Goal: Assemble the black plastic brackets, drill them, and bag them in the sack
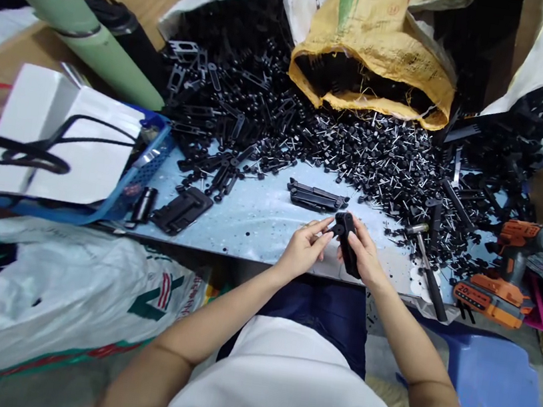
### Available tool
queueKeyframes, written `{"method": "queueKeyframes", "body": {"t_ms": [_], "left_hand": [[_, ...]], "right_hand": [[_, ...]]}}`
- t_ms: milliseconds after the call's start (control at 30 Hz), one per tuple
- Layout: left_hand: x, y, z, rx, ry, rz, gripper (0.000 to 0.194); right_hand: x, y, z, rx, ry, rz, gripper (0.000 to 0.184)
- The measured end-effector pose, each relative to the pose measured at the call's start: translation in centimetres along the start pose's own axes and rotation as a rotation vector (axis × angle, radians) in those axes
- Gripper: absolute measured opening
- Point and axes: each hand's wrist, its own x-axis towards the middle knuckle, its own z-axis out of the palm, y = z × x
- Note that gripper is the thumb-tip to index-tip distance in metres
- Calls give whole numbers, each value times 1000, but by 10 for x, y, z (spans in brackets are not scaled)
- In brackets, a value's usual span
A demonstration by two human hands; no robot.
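Observation:
A long black plastic part stands tilted at the table's front edge, gripped by the fingers and thumb of my right hand. My left hand pinches a small black piece against the upper end of that part. How the two pieces join cannot be made out. Just beyond my hands lies a folded black plastic bracket. Farther off is a heap of black-headed screws with silver shanks. To the left on the blue tabletop rests a flat black holder.
A hammer and an orange cordless drill lie at the right. Yellow sack spills onto the table. Black plastic arms pile up at the left, near a blue basket and green bottle. A blue stool stands right.

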Motion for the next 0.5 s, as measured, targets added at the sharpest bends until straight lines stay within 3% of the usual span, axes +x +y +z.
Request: {"method": "queueKeyframes", "body": {"t_ms": [100, 300, 400, 500], "left_hand": [[-2, 7, -4, 190, 35, 147, 35], [-10, 10, -8, 403, 44, 295, 32], [-15, 9, 2, 442, 141, 370, 32], [-15, 10, 11, 445, 298, 456, 32]], "right_hand": [[-2, 4, -3, -18, 11, -47, 62], [-6, -11, -28, -483, -67, -328, 52], [-7, -11, -20, -565, -61, -430, 51], [-10, -6, -3, -523, 53, -451, 51]]}}
